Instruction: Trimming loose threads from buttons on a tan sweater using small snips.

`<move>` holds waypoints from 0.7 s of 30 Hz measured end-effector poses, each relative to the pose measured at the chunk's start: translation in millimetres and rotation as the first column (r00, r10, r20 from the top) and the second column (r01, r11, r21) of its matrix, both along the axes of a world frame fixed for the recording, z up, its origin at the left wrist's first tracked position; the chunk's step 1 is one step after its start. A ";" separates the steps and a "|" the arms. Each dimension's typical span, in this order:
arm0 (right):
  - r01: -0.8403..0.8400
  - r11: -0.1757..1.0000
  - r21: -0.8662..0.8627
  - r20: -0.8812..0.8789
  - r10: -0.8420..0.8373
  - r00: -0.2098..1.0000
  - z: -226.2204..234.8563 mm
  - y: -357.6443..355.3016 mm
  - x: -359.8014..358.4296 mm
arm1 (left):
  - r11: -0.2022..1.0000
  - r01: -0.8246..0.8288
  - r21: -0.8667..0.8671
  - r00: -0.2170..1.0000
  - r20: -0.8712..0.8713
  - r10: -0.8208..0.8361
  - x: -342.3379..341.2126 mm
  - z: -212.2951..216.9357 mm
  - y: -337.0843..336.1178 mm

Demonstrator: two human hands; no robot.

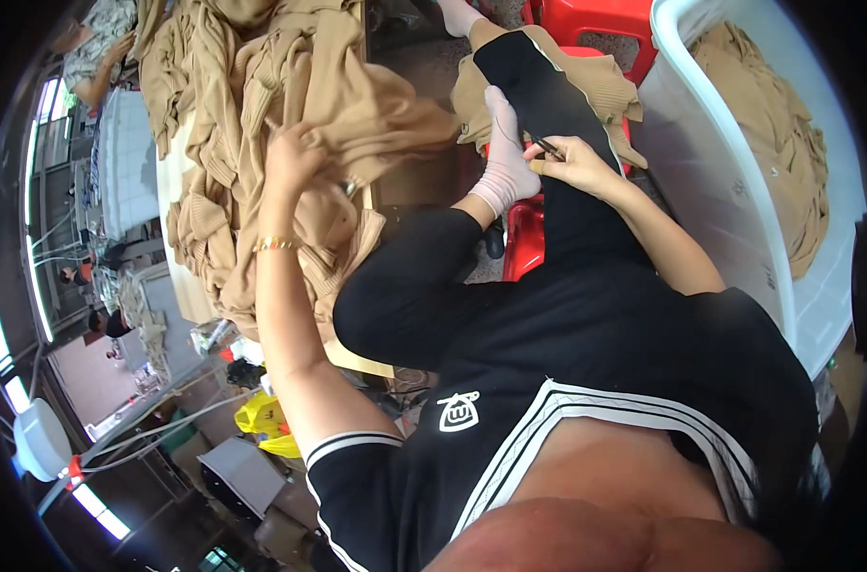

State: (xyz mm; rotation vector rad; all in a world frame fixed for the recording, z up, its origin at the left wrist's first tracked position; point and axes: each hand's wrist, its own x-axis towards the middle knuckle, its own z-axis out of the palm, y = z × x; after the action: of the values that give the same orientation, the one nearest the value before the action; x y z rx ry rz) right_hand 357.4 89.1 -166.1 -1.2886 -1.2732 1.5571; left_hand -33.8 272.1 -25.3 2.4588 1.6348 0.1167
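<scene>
My left hand reaches over a heap of tan knit garments, its fingers curled on the cloth. One tan knit garment spreads out to the right of that hand, its free edge smeared by motion. My right hand rests above my thigh, closed on small black thread snips whose tips point up and left. Close beside it is my foot in a pale pink sock, crossed over the other leg. Another tan knit garment lies past my right hand, partly under my leg.
The heap lies on a wooden-edged table at the left. At the right stands a large white plastic tub with tan garments inside. Red plastic stools are ahead and beneath my leg. A yellow bag is at lower left; other people are beyond.
</scene>
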 end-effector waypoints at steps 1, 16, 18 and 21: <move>0.013 1.000 0.004 -0.032 -0.013 0.999 -3.9 -1.6 2.8 | 0.999 -0.046 -0.027 0.999 -0.012 0.046 -2.2 7.8 -4.1; -0.061 0.998 0.014 0.033 0.060 0.998 -22.4 1.0 3.8 | 0.828 -0.558 0.054 0.647 0.654 0.393 -200.8 178.5 -67.0; -0.118 0.993 -0.015 0.082 0.119 0.990 -13.4 5.8 -3.8 | 0.809 -0.588 -0.002 0.509 0.776 0.372 -244.9 194.2 -86.7; -0.113 0.994 0.007 0.098 0.112 0.989 -23.3 4.4 0.4 | 0.827 -0.561 -0.039 0.372 0.881 0.294 -250.7 215.1 -98.1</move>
State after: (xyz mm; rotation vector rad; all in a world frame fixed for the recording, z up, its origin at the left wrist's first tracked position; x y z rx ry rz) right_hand 357.8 93.5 -189.4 -1.3192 -1.4369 1.5772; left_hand -284.5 174.0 189.8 1.4486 1.6959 1.4917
